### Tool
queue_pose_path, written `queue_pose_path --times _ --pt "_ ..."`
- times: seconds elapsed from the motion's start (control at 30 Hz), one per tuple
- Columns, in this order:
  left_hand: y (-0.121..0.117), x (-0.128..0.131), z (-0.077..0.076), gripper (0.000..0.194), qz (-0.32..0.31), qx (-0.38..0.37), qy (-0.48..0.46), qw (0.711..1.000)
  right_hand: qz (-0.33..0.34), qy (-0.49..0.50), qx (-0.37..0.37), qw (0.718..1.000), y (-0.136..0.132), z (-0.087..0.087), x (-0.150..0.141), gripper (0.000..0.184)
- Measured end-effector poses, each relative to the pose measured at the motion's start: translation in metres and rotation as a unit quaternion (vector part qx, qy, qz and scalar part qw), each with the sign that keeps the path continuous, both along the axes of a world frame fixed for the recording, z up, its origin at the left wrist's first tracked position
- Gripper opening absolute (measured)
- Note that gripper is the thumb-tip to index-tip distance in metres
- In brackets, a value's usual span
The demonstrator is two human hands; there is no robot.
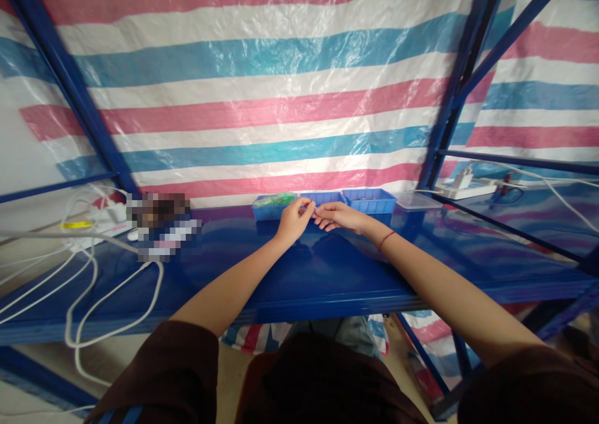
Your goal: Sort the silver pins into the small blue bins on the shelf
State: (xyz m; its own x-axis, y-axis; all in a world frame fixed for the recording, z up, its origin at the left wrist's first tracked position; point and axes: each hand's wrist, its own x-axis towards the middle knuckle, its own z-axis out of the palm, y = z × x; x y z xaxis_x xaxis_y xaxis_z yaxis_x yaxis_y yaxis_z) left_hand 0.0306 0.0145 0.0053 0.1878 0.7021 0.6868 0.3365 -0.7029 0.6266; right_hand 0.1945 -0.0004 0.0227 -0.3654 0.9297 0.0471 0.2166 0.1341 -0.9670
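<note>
Above the blue tabletop, my left hand and my right hand meet at the fingertips. Both are pinched around something too small to make out. Just behind them stands a row of blue bins. The left bin holds green plastic pieces or bags. The middle bin is partly hidden by my hands. Small items, hard to identify, lie in the right bin.
A clear plastic lid or tray lies right of the bins. White power strips and loose white cables occupy both sides. Blurred-out items sit at the left. Blue rack posts and striped sheeting enclose the back.
</note>
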Motion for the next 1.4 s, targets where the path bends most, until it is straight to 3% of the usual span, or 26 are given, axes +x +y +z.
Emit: queue_pose_path --times 0.17,0.4,0.63,0.73,0.83,1.0,1.07,1.13,1.27,1.33,1.4 --pt "0.001 -0.001 0.0 0.018 0.003 0.016 0.011 1.0 -0.023 0.002 0.028 0.999 0.004 -0.001 0.0 0.015" --pt "0.005 -0.001 -0.002 0.016 0.007 0.009 0.022 1.0 -0.071 0.056 0.157 0.983 0.011 -0.001 0.003 0.03" --pt "0.004 0.001 -0.007 0.022 -0.029 -0.052 0.063 0.996 -0.097 -0.028 0.282 0.954 0.01 0.004 0.003 0.02" --pt "0.003 0.001 -0.01 0.034 -0.007 -0.075 0.111 0.991 -0.204 -0.076 0.345 0.913 0.015 0.009 0.019 0.019" --pt "0.002 -0.002 -0.012 0.037 -0.021 -0.078 0.214 0.973 -0.368 -0.18 0.39 0.825 0.023 0.009 0.047 0.024" --pt "0.0 -0.006 -0.009 0.035 -0.015 -0.044 0.412 0.91 -0.445 -0.281 0.33 0.784 0.027 0.0 0.082 0.028" --pt "0.0 -0.007 -0.007 0.036 -0.019 -0.037 0.428 0.903 -0.427 -0.3 0.326 0.788 0.026 0.002 0.08 0.03" --pt "0.001 -0.008 -0.007 0.035 -0.029 -0.029 0.424 0.905 -0.367 -0.314 0.333 0.81 0.023 0.005 0.069 0.025" --pt "0.003 -0.009 -0.009 0.032 -0.035 -0.016 0.412 0.911 -0.111 -0.338 0.335 0.872 0.02 0.004 0.037 0.024" --pt "0.004 -0.009 -0.01 0.03 -0.036 -0.01 0.399 0.916 -0.017 -0.359 0.333 0.872 0.02 -0.002 0.025 0.032" --pt "0.005 -0.009 -0.01 0.028 -0.038 -0.009 0.386 0.922 0.014 -0.392 0.34 0.854 0.02 -0.009 0.02 0.034"
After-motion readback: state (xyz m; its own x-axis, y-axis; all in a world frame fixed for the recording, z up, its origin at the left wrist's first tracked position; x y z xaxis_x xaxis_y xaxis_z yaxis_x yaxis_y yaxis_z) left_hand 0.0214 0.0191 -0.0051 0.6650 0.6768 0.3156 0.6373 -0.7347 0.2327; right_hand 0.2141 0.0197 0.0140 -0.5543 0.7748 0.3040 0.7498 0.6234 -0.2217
